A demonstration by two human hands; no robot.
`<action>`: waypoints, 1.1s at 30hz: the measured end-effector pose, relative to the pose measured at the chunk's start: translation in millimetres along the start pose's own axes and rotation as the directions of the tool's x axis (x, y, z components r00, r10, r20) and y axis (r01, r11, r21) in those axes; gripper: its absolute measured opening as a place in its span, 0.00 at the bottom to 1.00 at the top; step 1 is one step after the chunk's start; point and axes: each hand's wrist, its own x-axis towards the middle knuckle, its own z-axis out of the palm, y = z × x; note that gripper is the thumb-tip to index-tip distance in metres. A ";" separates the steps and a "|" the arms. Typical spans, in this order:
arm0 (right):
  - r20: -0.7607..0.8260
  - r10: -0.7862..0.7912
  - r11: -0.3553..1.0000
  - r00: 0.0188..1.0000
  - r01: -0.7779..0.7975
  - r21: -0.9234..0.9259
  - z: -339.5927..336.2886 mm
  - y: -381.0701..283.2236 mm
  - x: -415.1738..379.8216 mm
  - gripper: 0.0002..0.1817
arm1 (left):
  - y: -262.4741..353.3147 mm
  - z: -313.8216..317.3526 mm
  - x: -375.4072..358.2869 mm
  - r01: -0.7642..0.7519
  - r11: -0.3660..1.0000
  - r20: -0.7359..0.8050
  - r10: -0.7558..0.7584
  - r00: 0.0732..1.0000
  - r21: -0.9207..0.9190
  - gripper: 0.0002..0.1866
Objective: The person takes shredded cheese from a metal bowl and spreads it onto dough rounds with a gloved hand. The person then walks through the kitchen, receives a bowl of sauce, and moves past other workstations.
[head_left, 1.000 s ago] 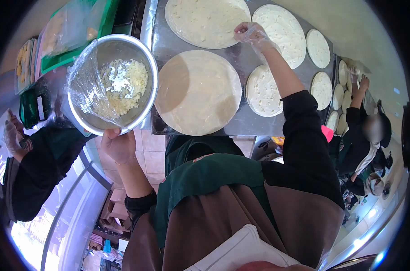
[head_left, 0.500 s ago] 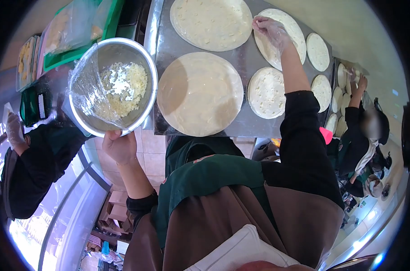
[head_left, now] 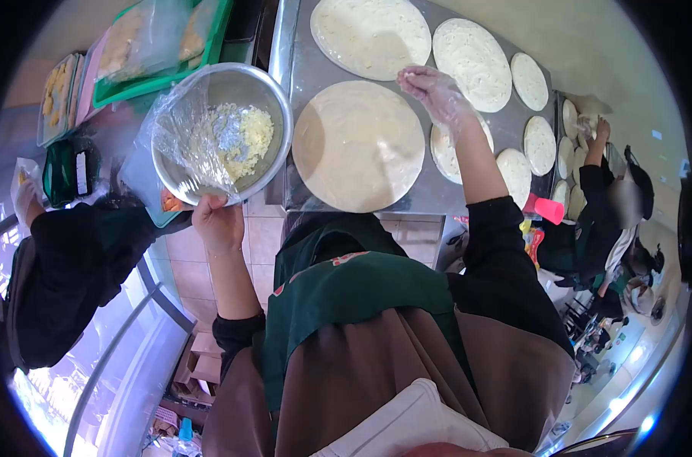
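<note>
My left hand (head_left: 220,222) grips the near rim of a steel bowl (head_left: 283,126), which holds pale crumbly bits (head_left: 253,141) partly under clear plastic wrap (head_left: 180,137). In a clear glove, my right hand (head_left: 437,93) has its fingertips bunched together above the steel table, between several dough rounds; what they hold, if anything, is too small to make out. A large smooth dough round (head_left: 357,152) lies beside the bowl. Behind it is another large round (head_left: 369,38) with bits scattered on it. A third round (head_left: 472,65) lies beyond my right hand, with smaller ones farther right.
Green tray (head_left: 159,90) with bagged food stands at the back left, next to a clear container (head_left: 59,99). A co-worker's gloved hand (head_left: 27,190) is at the far left. Another person (head_left: 601,206) works at the right, near a pink cup (head_left: 548,209).
My right hand has moved left and toward me, away from the far round. The bowl, with my left hand on it, sits farther right in view, and the view has shifted slightly.
</note>
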 end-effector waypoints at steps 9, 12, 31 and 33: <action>-0.260 0.085 0.994 0.962 -0.099 -0.042 21.4 52.8 -67.8 0.10 | 32.4 -13.9 6.3 0.134 0.989 0.024 -0.135 0.991 0.061 0.17; -0.329 0.028 0.995 0.944 -0.057 -0.079 4.9 67.4 -68.3 0.09 | 36.2 -8.7 5.4 0.138 0.988 0.043 -0.141 0.989 0.061 0.18; -0.015 -0.348 0.206 0.937 0.061 -0.977 -4.6 56.3 28.2 0.10 | 42.3 -18.4 3.0 0.132 0.989 0.066 -0.137 0.988 0.070 0.20; 0.030 -0.346 0.193 0.938 0.103 -0.976 4.2 53.3 33.1 0.10 | 42.7 -18.3 -0.9 0.129 0.988 0.086 -0.136 0.987 0.081 0.17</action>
